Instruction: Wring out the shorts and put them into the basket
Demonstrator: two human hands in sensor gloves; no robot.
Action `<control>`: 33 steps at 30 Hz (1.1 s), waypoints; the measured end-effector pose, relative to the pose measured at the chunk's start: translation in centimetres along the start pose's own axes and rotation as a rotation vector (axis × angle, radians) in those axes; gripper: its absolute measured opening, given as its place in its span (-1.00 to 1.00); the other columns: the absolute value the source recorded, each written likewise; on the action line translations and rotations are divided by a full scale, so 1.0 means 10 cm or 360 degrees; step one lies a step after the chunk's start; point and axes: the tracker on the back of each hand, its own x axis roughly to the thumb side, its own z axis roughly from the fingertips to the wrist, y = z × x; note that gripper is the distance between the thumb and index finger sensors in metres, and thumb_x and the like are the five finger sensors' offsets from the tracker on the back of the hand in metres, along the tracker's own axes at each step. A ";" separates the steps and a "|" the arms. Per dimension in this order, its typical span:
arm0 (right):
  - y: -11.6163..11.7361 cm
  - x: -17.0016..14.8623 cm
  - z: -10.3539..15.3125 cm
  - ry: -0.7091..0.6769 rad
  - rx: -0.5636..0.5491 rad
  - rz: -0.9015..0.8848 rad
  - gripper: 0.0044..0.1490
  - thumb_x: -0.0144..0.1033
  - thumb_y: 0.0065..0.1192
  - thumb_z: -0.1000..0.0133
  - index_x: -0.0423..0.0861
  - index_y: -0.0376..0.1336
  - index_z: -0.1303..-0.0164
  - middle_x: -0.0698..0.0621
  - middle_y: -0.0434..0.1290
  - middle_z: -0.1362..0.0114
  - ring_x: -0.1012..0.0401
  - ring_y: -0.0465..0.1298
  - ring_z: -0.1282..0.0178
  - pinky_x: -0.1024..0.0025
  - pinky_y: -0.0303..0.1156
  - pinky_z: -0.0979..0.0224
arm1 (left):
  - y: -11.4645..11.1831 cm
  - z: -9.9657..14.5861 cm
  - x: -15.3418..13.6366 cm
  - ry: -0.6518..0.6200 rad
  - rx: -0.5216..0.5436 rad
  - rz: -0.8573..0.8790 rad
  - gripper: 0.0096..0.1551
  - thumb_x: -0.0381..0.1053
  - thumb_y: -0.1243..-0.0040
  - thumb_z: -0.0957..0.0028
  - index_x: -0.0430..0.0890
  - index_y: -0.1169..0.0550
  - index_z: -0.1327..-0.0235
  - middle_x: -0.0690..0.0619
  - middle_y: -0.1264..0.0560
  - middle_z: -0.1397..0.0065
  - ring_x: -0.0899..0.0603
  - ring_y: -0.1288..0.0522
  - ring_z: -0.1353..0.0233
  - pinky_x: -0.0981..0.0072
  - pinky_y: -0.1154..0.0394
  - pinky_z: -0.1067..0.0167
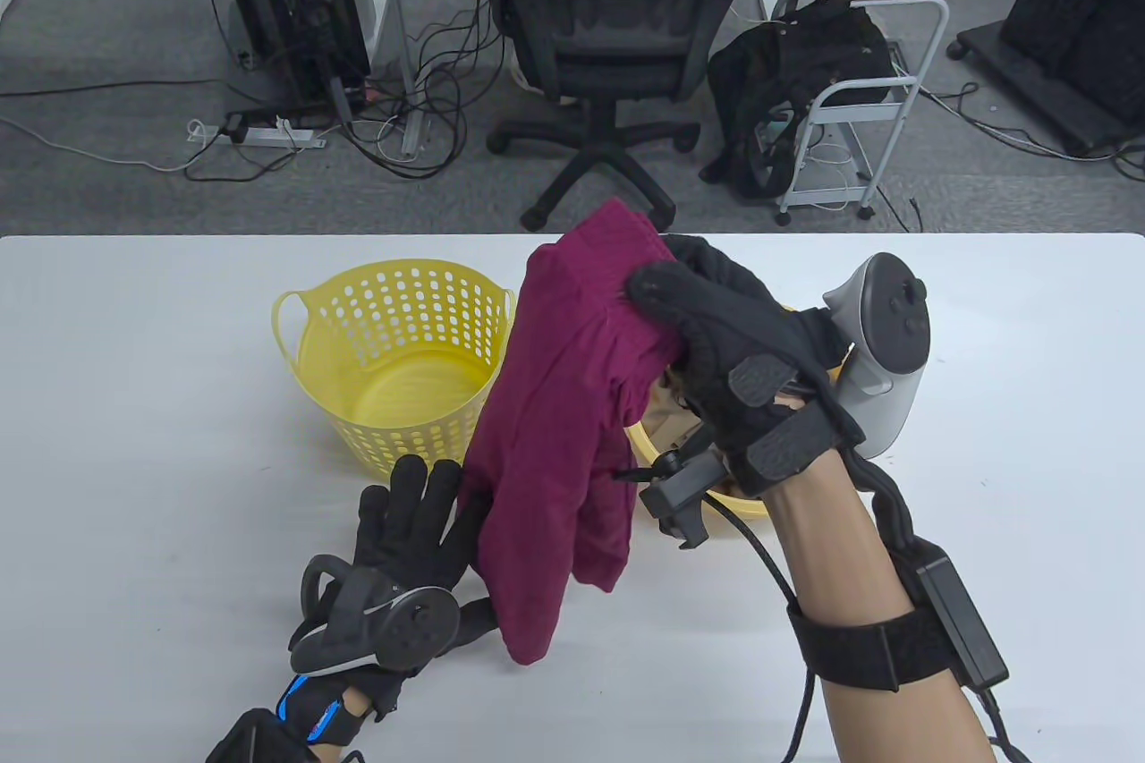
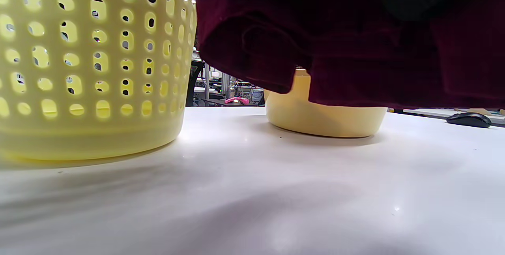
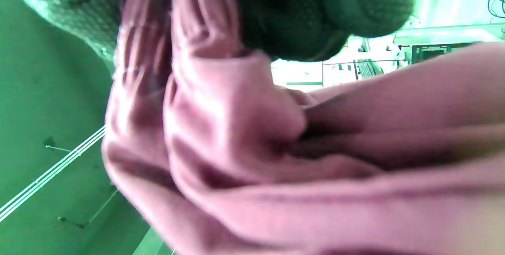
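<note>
We note the right hand clenching soft, creased maroon fabric shorts aloft beside the perforated round yellow plastic basket; left hand, fingers straight, rests on the smooth white worktop.

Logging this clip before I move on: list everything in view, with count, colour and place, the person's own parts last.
shorts: one, maroon, hanging above the table between basket and basin
basket: one, yellow, perforated, on the table's left half
basin: one, pale yellow, on the table behind the shorts
table: one, white
office chair: one, black, on the floor beyond the table
side cart: one, white frame, far right
mouse: one, black, on a far desk
left hand: black glove, fingers straight, beside the shorts' lower edge
right hand: black glove, grips the shorts' top
</note>
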 end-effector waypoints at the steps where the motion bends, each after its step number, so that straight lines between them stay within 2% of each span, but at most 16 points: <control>1: 0.00 0.00 0.00 0.0002 0.0000 -0.0001 -0.16 0.26 0.30 -0.22 -0.24 0.24 -0.33 -0.14 0.50 -0.21 -0.04 0.53 -0.07 0.22 0.54 -0.11 | 0.00 0.00 0.00 -0.0001 0.0001 0.0000 0.19 0.51 -0.11 -0.05 -0.09 -0.01 -0.75 -0.46 0.19 -0.77 -0.72 0.24 -0.64 -0.69 0.13 -0.32; 12: -0.10 -0.02 -0.02 0.0026 -0.0033 0.0065 -0.16 0.26 0.31 -0.21 -0.24 0.25 -0.32 -0.14 0.50 -0.20 -0.04 0.53 -0.07 0.22 0.54 -0.11 | 0.00 -0.01 0.06 -0.0038 0.0031 0.0042 0.20 0.49 -0.14 -0.04 -0.12 -0.01 -0.74 -0.48 0.15 -0.76 -0.72 0.20 -0.65 -0.68 0.10 -0.32; 16: -0.17 -0.04 -0.01 0.0031 -0.0054 0.0051 -0.15 0.26 0.32 -0.21 -0.24 0.24 -0.32 -0.14 0.50 -0.20 -0.04 0.53 -0.07 0.21 0.54 -0.11 | -0.01 -0.02 0.06 -0.0039 0.0055 0.0128 0.32 0.51 -0.12 0.00 -0.24 0.05 -0.72 -0.56 0.13 -0.73 -0.75 0.17 -0.63 -0.67 0.07 -0.32; 20: -0.22 -0.07 0.00 0.0038 -0.0065 0.0056 -0.16 0.26 0.31 -0.21 -0.24 0.24 -0.32 -0.14 0.50 -0.21 -0.04 0.53 -0.07 0.22 0.54 -0.11 | -0.04 -0.08 0.09 -0.0063 0.0067 0.0358 0.49 0.53 -0.15 0.06 -0.35 0.22 -0.66 -0.63 0.22 -0.68 -0.80 0.21 -0.59 -0.68 0.08 -0.31; 24: -0.23 -0.09 0.01 0.0043 -0.0067 0.0036 -0.16 0.26 0.31 -0.21 -0.24 0.24 -0.32 -0.14 0.50 -0.21 -0.04 0.53 -0.07 0.22 0.54 -0.11 | -0.05 -0.18 0.13 -0.0039 0.0079 0.0432 0.61 0.54 -0.19 0.07 -0.41 0.37 -0.57 -0.65 0.32 -0.65 -0.81 0.28 -0.56 -0.70 0.15 -0.28; 33: -0.11 -0.07 0.03 0.0051 -0.0004 -0.0014 -0.16 0.26 0.31 -0.21 -0.24 0.25 -0.31 -0.14 0.50 -0.20 -0.04 0.54 -0.06 0.22 0.54 -0.10 | -0.19 -0.45 0.17 0.0010 -0.0073 0.0835 0.84 0.52 -0.34 0.13 -0.56 0.54 -0.35 -0.77 0.40 -0.53 -0.88 0.30 -0.50 -0.71 0.14 -0.25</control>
